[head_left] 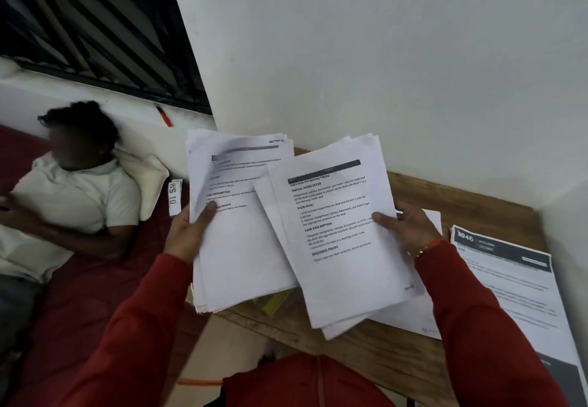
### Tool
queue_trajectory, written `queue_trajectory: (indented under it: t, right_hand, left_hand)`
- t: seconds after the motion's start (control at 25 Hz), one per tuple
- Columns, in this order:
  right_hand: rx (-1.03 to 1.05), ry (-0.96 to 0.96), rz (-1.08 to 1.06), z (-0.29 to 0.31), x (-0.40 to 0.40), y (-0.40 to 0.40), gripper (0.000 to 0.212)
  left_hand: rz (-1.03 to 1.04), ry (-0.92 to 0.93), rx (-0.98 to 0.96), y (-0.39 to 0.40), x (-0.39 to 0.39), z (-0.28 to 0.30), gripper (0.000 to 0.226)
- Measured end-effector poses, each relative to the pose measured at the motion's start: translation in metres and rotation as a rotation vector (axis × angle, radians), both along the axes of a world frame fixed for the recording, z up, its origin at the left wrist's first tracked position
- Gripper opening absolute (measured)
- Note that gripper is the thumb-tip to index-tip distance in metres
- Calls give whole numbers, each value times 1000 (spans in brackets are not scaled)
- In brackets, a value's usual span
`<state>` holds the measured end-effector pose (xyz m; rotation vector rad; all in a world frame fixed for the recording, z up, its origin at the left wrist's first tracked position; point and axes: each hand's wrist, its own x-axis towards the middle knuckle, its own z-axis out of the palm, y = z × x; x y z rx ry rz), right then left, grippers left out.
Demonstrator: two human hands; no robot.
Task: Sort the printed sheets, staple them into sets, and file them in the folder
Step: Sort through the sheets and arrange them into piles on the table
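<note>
White wall corners a wooden table (375, 362), above which the left hand (187, 231) pinches the thicker stack (235, 247) and the right hand (410, 231) grips a thinner batch (337, 247), fanned apart, seemingly for sorting.

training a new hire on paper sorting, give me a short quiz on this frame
1. True or false: both hands hold printed white sheets above the wooden table.
2. Which hand holds the stack whose top page reads "INITIAL SCENE SETUP"?
3. Multiple choice: the sheet with a dark "946" header lies A) in the left hand B) flat on the table, to the right C) on the red bed.

Key:
1. True: left hand and right hand each have a grip on a stack.
2. Right hand, stack.
3. B, the 946 sheet.
</note>
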<state>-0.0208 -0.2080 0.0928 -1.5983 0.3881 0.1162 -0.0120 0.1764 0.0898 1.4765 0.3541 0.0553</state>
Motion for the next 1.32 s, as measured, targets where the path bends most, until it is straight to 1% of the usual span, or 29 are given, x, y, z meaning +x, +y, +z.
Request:
queue_trajectory:
  t: [0.04,0.08,0.12,0.16,0.2,0.24,0.28,0.44,0.48,0.56,0.64,0.68,0.76,0.92,1.04,1.24,1.32]
  right_hand:
    - [48,-6,16,2,1,2,32]
    - [103,-11,33,2,2,5,48]
    - [152,-1,50,0,4,7,71]
    - [204,17,59,-1,5,11,89]
    - [261,31,62,-3,6,15,95]
    - [306,38,59,-5,6,19,92]
    - [334,45,45,-4,6,23,83]
    - [325,32,-135,-5,4,25,29]
    - [300,31,-179,-9,4,24,22]
    - [190,27,-244,-20,7,26,22]
    - [-1,13,-274,-34,13,31,28]
    - [-77,11,-272,-40,17,37,28]
    - [-163,16,-242,-51,25,49,26]
    - [-361,108,-165,-66,41,75,28]
    - [-440,161,-137,-75,48,86,32]
    - [-565,213,-90,-77,50,92,39]
    - [-587,206,-63,-76,47,91,41]
  left_hand:
    - [17,-2,7,8,0,0,22]
    - [29,0,14,15,1,-1,23]
    - [36,0,17,19,1,-2,22]
    - [35,-5,16,20,-1,-2,21]
    - [28,-11,13,19,-2,-3,22]
    - [19,-16,17,17,-3,-3,24]
    - [16,-19,25,14,-4,-4,27]
    - [22,-9,45,17,-4,-7,29]
    - [34,-6,56,21,-4,-6,28]
    - [59,-25,111,37,-6,-2,30]
    - [108,-41,168,58,-8,5,34]
    - [142,-55,195,70,-10,12,34]
    - [212,-87,227,92,-15,28,31]
    - [305,-156,231,119,-23,54,28]
    - [287,-181,171,116,-29,60,33]
    - [154,-122,46,83,-23,46,30]
    - [80,-98,-2,67,-18,42,24]
